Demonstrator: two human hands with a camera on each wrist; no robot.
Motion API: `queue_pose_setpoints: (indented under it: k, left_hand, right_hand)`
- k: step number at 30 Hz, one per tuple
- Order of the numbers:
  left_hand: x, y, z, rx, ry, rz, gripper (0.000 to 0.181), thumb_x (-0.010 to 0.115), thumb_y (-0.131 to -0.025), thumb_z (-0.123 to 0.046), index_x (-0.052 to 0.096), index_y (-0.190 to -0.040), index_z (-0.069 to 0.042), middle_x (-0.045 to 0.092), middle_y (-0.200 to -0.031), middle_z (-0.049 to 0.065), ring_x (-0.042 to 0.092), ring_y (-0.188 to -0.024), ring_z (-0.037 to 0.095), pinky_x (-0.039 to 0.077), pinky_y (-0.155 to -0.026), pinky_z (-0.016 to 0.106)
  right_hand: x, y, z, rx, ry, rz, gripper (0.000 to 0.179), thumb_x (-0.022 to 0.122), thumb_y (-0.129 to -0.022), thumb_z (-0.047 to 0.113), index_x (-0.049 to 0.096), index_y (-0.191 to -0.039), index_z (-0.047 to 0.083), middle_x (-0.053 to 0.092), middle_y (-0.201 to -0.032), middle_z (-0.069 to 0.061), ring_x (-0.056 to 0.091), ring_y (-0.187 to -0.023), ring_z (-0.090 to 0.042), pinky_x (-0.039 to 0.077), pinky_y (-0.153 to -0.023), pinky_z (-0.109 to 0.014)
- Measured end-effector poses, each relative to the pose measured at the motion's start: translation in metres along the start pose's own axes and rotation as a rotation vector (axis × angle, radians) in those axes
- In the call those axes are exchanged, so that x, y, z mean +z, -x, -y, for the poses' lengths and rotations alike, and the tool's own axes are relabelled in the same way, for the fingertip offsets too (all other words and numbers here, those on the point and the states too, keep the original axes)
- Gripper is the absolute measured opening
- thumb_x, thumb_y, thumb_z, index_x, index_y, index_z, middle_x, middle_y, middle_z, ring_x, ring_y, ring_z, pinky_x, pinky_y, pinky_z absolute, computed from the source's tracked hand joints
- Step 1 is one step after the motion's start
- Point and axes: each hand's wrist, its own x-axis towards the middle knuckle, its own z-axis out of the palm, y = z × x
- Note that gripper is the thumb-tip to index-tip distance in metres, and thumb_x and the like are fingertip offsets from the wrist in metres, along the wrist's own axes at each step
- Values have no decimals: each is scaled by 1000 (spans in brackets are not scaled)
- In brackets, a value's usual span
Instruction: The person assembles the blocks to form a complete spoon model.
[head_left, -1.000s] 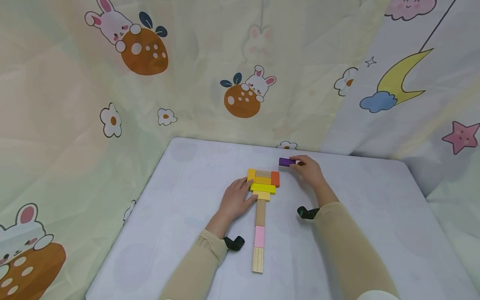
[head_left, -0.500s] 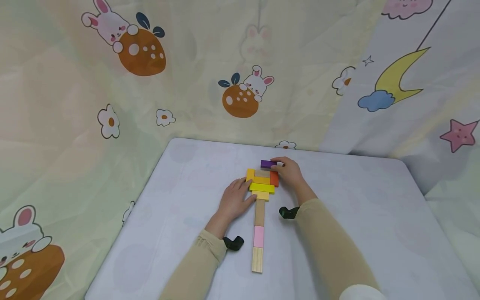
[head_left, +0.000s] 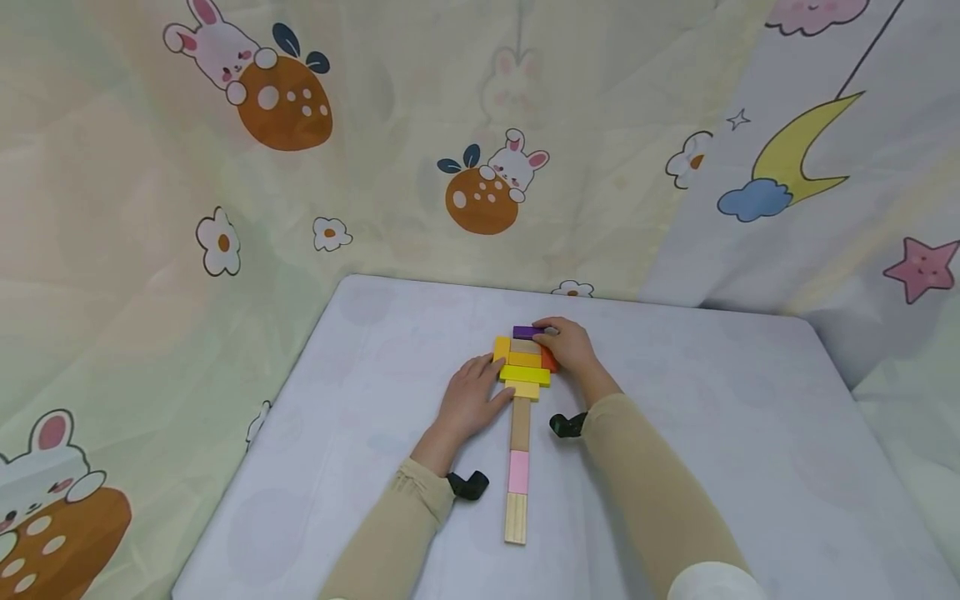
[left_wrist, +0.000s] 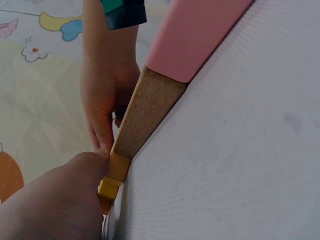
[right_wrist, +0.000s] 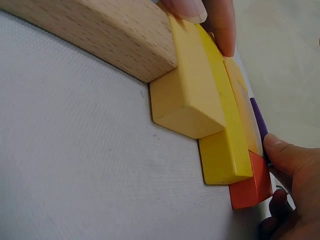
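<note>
My right hand [head_left: 572,345] pinches a purple wooden block [head_left: 522,332] at its right end, at the far end of a row of blocks on the table. The purple block lies along the back of a natural wood block [head_left: 525,347]. My left hand [head_left: 467,397] lies flat at the left side, its fingertips touching an upright yellow-orange block [head_left: 501,348] and its thumb at a pale yellow block [head_left: 522,390]. A bright yellow block [head_left: 525,376] and an orange-yellow block [head_left: 525,360] lie between. Beside the right fingers stands a red-orange block [right_wrist: 245,192], partly hidden in the head view.
Toward me the row continues as a stem: a tan block [head_left: 521,423], a pink block [head_left: 518,472] and a grooved natural wood block [head_left: 515,518]. The white table [head_left: 337,517] ends at a cloth backdrop [head_left: 390,183] printed with rabbits. A dark camera mount sits on each wrist.
The right hand has carried the purple block leftward and slightly toward me, to the back of the natural wood block. The left hand has stayed in place.
</note>
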Motion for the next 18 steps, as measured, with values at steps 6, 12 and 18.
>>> queue_pose_setpoints:
  k: [6, 12, 18]
  left_hand:
    - [4, -2, -1, 5, 7, -1, 69, 47, -97, -62, 38, -154, -23, 36, -159, 4, 34, -146, 25, 30, -121, 46]
    - [6, -1, 1, 6, 16, -3, 69, 47, -97, -61, 38, -153, -23, 37, -159, 5, 34, -146, 26, 30, -121, 46]
    - [11, 4, 9, -27, 38, 7, 68, 48, -97, -59, 38, -153, -22, 37, -159, 4, 35, -146, 24, 30, -122, 45]
  right_hand:
    - [-4, 3, 1, 19, 15, 14, 32, 61, -99, 33, 65, -129, 24, 54, -145, -7, 43, -138, -33, 31, -118, -56]
    - [-7, 10, -4, 14, -3, 50, 38, 57, -99, 39, 60, -135, 25, 51, -148, -7, 41, -140, -33, 32, -118, -56]
    - [-11, 28, -9, -85, 181, 47, 44, 48, -102, 42, 55, -140, 22, 49, -149, -6, 40, -140, -33, 30, -119, -56]
